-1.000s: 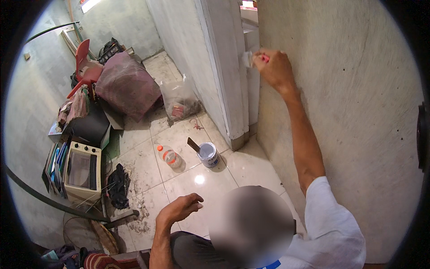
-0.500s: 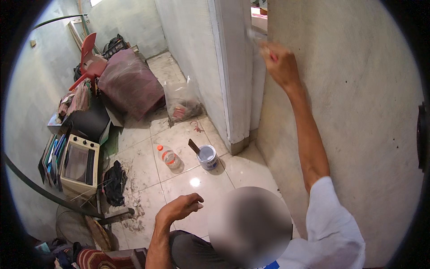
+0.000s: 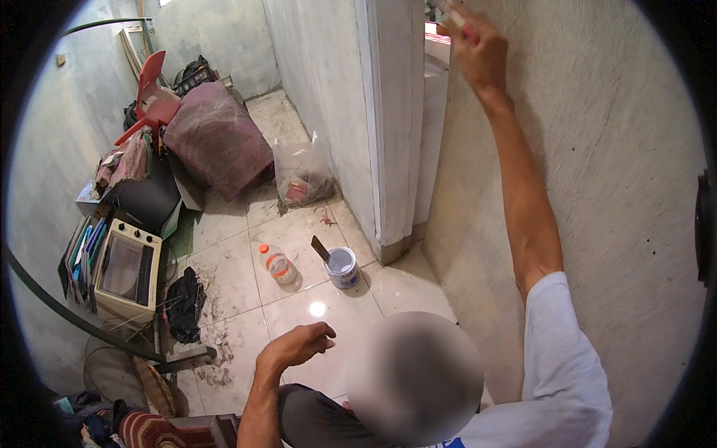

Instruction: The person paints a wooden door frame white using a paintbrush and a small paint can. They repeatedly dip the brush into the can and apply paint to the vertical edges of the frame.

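My right hand point(image 3: 478, 48) is raised high against the rough beige wall point(image 3: 605, 194) and is shut on a small brush with a red handle point(image 3: 457, 16), whose tip meets the wall near the white door frame point(image 3: 392, 127). My left hand point(image 3: 299, 345) hangs low over the tiled floor with loosely curled fingers and holds nothing. On the floor below, a small white paint can point(image 3: 343, 266) has a dark stick point(image 3: 320, 248) leaning in it. A plastic bottle with an orange cap point(image 3: 278, 264) lies beside the can.
A clear plastic bag point(image 3: 302, 175) sits by the wall base. To the left are a cream toaster oven point(image 3: 127, 269), stacked books, a dark cloth point(image 3: 181, 302), a maroon-covered bulky item point(image 3: 216, 138) and a red chair point(image 3: 153, 93). Dust and debris lie on the tiles.
My right hand has moved up the wall with the brush, from beside the door frame to near the top of the view. My left hand has barely shifted.
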Available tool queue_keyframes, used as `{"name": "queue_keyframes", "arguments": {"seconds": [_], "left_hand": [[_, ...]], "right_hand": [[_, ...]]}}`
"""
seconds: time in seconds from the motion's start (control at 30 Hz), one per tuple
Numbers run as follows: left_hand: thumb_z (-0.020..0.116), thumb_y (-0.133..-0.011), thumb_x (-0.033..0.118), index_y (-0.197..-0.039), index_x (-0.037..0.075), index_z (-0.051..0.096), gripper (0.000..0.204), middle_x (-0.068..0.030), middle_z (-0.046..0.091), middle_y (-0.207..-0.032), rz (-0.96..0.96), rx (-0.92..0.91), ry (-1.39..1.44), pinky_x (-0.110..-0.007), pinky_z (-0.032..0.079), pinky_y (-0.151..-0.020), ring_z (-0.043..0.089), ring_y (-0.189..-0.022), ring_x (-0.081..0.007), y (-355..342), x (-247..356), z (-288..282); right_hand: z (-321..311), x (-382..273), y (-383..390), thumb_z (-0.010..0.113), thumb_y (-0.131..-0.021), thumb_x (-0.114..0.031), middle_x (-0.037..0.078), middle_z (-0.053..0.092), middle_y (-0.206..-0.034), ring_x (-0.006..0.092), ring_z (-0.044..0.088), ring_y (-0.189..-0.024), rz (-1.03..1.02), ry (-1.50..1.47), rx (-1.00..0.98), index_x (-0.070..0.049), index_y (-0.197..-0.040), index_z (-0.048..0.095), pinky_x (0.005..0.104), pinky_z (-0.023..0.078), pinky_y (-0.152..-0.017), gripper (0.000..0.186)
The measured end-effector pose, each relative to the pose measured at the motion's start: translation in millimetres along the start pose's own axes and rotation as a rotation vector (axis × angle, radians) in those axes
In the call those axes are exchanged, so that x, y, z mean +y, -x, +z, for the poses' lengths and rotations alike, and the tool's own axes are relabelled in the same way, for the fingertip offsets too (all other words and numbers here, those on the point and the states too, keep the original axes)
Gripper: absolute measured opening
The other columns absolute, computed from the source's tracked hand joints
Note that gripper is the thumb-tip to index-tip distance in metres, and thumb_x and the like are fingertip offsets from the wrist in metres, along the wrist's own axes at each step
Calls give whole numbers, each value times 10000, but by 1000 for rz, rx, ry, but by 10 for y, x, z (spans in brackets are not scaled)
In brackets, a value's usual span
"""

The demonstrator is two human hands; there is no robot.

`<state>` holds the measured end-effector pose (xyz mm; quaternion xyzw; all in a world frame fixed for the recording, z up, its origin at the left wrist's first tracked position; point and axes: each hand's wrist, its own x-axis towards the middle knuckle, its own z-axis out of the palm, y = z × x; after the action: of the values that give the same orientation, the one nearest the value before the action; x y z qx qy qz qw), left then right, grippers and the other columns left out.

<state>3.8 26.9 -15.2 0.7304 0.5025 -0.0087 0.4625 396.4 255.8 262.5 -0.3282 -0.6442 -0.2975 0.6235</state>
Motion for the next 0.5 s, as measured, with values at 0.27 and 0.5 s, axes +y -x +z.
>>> {"name": "queue_keyframes", "arguments": {"seconds": [0.27,0.5], "left_hand": [[596,-1013,258,-1224,-7,596,339,-172,719,-1041,11,-7,-36,-392,550,-829,698,-937,-261,-9,-11,15],[594,-1013,257,-1223,7,597,327,-157,718,-1025,38,7,-28,-386,547,-814,687,-928,-258,-15,39,3]], "right_hand": [[-498,-361,569,699,-899,-219,131,740,-1031,243,709,-889,431,176,-954,-90,-1167,741,386,556,-853,300],[-267,13,-666,708,-913,-294,94,736,-917,167,639,-704,151,200,-491,-118,-1171,753,300,549,-694,315]]}}
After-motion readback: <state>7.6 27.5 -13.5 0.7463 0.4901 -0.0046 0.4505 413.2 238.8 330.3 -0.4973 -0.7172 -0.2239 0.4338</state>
